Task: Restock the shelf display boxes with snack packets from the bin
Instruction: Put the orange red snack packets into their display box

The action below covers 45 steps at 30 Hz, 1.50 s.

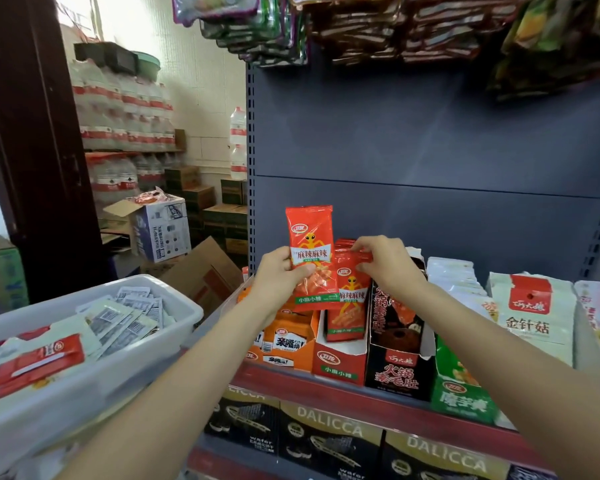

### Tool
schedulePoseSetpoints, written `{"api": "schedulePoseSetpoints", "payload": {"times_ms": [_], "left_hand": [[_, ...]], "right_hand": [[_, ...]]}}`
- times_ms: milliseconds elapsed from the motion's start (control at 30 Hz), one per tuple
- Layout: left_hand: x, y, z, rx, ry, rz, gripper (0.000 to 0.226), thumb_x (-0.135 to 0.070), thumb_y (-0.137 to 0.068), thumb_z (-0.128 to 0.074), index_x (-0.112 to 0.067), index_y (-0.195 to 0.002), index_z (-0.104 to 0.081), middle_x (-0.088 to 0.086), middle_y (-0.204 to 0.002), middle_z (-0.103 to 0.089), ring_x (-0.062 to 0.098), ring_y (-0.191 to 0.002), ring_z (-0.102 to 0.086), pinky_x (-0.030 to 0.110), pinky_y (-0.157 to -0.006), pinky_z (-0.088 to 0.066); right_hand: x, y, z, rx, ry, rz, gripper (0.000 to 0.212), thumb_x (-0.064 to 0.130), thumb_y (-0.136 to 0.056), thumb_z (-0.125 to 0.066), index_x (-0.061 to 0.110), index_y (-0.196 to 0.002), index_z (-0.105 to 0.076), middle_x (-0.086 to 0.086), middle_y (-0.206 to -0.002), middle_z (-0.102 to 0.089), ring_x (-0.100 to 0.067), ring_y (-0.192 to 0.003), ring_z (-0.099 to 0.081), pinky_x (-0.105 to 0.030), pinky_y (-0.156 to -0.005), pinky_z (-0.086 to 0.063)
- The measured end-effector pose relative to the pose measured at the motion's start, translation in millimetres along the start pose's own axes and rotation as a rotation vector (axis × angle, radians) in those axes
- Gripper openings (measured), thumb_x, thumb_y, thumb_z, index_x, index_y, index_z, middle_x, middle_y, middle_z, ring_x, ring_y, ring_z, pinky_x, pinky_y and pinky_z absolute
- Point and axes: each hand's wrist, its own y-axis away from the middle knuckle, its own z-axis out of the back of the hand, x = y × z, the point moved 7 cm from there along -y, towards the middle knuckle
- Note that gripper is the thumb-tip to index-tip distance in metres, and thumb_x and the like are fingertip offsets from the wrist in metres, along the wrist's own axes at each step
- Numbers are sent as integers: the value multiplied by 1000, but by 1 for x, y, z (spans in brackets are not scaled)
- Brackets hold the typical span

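While left hand [280,275] grips red packet [311,252] mid-body, right hand [383,259] pinches tops of packets in red display box [340,363]; light, crinkly, prob slippery w/ soft contents

Above the red display box [340,362] the grey back panel [430,140] leaves open room — a hand can come down from above. The black display box [397,362] crowds its right side, the orange display box [288,344] its left. Hanging snack bags [361,26] cap the space overhead, and the white bin [94,372] blocks the lower left.
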Motion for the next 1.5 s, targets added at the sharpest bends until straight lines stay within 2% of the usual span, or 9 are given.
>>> {"api": "schedulePoseSetpoints", "payload": {"times_ms": [267, 367, 500, 700, 833, 967, 1067, 1333, 1500], "left_hand": [[4, -3, -15, 24, 86, -1, 23, -15, -85, -68, -17, -107, -59, 2, -110, -67, 16, -98, -65, 31, -80, -54], [2, -4, -27, 19, 36, -57, 20, -13, -83, -70, -17, -101, -61, 0, -102, -68, 7, -87, -64, 17, -68, -49], [2, -10, -42, 6, -83, -99, 20, -15, -81, -72, -17, -96, -60, 0, -102, -68, 9, -85, -63, 16, -67, -48], [8, -11, -51, -19, -302, -151, 30, -17, -78, -76, -16, -102, -57, -1, -106, -67, 10, -88, -61, 25, -78, -49], [8, -7, -41, -145, -415, -231, 52, -14, -74, -79, -23, -109, -41, -1, -107, -51, 12, -91, -56, 26, -75, -49], [0, -7, -44, -80, -497, -317, 56, -12, -80, -73, -25, -124, -42, -1, -114, -46, 5, -84, -53, 12, -68, -42], [-3, -7, -41, -76, -588, -364, 44, -17, -85, -67, -24, -123, -46, 0, -118, -50, 13, -99, -56, 26, -81, -51], [-13, 21, 32, -78, -627, -486, 17, -21, -89, -62, -21, -105, -59, -7, -100, -59, 0, -82, -56, 20, -78, -46], [19, 40, 136, -185, -643, -308, 11, -19, -89, -61, -28, -83, -58, -15, -79, -61, 3, -75, -58, 11, -63, -42]], "right_hand": [[8, 4, -3, -4, 298, 108, 31, 12, -89, -55, 15, -120, -56, -7, -113, -61, -26, -108, -54, -37, -81, -47], [3, 3, 1, 27, 110, 63, 30, 7, -88, -55, 13, -116, -59, -7, -111, -66, -28, -104, -60, -34, -77, -49], [-8, 3, 8, 72, -153, -9, 33, -3, -85, -56, 12, -113, -60, -1, -100, -67, -19, -85, -63, -22, -65, -43], [-15, 7, 12, 104, -478, -47, 57, -1, -78, -70, 19, -125, -45, -4, -98, -63, -17, -83, -65, -24, -71, -51], [-9, 8, 17, -12, -168, 32, 17, 3, -87, -58, 17, -94, -63, -2, -85, -65, -15, -72, -60, -24, -61, -45], [-2, 10, 11, -31, -12, 64, 16, 4, -87, -55, 15, -93, -66, 0, -86, -60, -18, -85, -60, -30, -72, -49], [5, 16, 11, -76, 32, 76, 17, 9, -88, -54, 15, -100, -65, -1, -94, -52, -17, -91, -56, -35, -77, -49], [66, 29, -23, -71, -133, 212, 23, 3, -89, -49, 13, -102, -66, 3, -92, -53, -16, -91, -55, -24, -81, -41], [150, 24, -83, 59, -156, 355, 21, 11, -92, -48, 17, -106, -61, 2, -101, -46, -17, -94, -54, -32, -80, -45]]}}
